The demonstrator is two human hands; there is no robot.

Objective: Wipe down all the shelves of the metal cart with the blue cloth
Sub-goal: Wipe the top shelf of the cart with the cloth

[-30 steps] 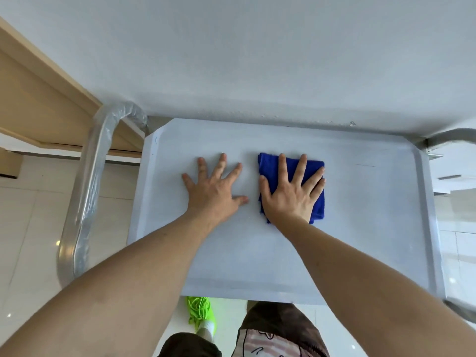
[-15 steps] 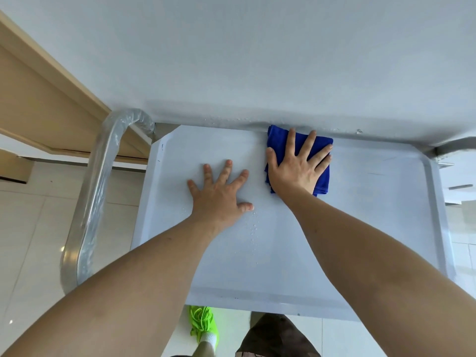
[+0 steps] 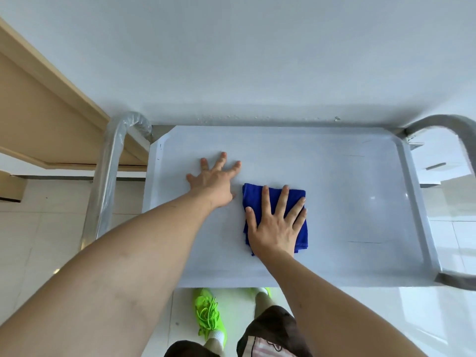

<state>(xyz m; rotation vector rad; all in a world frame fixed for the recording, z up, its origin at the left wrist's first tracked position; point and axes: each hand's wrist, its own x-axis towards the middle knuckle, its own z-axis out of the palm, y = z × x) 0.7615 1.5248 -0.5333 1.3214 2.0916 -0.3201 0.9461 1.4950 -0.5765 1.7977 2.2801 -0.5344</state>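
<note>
Bare forearms, dark shorts (image 3: 273, 328) with a pink patterned patch, white socks, neon-green laced sneakers (image 3: 209, 315).

- The right hand (image 3: 274, 225) lies flat over the blue cloth (image 3: 298, 235), hiding its middle beneath the palm and fingers (image 3: 282, 199).
- Both forearms run off the bottom edge.
- The cart's right handle (image 3: 438, 124) is blurred and cut by the right edge.
- The lower shelves are hidden under the top shelf (image 3: 347, 202).
- Specks beyond the fingertips, along the wall, are perhaps water drops; too small to tell.
</note>
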